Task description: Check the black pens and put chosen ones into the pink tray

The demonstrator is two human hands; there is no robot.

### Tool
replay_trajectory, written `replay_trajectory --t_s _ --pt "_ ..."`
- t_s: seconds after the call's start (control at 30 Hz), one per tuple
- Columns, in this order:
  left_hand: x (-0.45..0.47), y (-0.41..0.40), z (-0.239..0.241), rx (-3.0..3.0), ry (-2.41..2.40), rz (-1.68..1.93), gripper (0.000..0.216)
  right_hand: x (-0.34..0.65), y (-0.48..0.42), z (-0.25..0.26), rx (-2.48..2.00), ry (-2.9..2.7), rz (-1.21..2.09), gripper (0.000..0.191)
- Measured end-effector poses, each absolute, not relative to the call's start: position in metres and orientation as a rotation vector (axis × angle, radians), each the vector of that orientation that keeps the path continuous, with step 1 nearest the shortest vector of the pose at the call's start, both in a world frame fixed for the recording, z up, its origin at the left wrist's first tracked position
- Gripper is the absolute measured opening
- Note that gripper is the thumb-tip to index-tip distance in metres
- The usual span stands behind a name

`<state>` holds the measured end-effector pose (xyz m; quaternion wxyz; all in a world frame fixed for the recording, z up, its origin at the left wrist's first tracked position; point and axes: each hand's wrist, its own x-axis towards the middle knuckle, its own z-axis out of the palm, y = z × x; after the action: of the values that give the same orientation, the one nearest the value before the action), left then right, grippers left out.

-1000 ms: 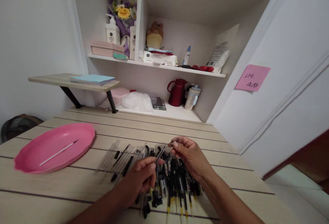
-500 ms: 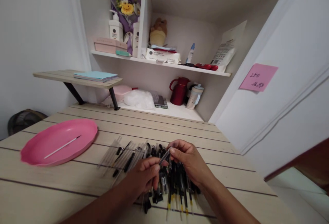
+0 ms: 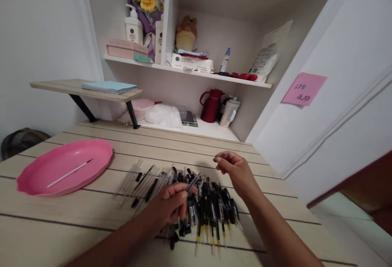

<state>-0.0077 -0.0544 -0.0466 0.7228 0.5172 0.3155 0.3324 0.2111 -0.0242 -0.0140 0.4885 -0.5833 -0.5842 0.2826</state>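
My left hand (image 3: 169, 206) grips a clear pen barrel (image 3: 192, 183) that points up and to the right, held just above a heap of black pens (image 3: 211, 208) on the wooden table (image 3: 92, 214). My right hand (image 3: 234, 172) is raised a little to the right of the barrel's tip, thumb and forefinger pinched on a tiny dark piece I cannot make out. Several clear pen barrels (image 3: 137, 181) lie spread to the left of the heap. Farther left sits a pink oval tray (image 3: 39, 177) with one thin white refill (image 3: 69, 173) in it.
A low wooden riser (image 3: 76, 89) with a stack of blue booklets (image 3: 108, 86) stands at the back left. Behind the table are white shelves with a red jug (image 3: 210, 107), a white cup (image 3: 229, 113), bottles and boxes. A pink sticky note (image 3: 304, 89) hangs on the right panel.
My right hand has pulled away from the barrel's tip, up and to the right, still pinched. My left hand keeps the barrel roughly in place over the heap.
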Motion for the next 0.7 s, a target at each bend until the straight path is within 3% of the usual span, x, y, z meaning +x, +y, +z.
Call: replay_trajectory --t_s 0.07,0.27,0.7 --pt "-0.010 -0.053 -0.045 1.132 0.698 0.770 0.035 0.230 -0.013 -0.024 -1.719 -1.657 0.511 0.021" --pt "-0.016 -0.050 -0.040 1.103 0.718 0.810 0.034 0.253 -0.003 -0.049 -2.005 -1.882 0.414 0.008" --pt "-0.019 -0.048 -0.040 1.138 0.713 0.838 0.034 0.261 -0.025 -0.025 -2.135 -2.014 0.557 0.019"
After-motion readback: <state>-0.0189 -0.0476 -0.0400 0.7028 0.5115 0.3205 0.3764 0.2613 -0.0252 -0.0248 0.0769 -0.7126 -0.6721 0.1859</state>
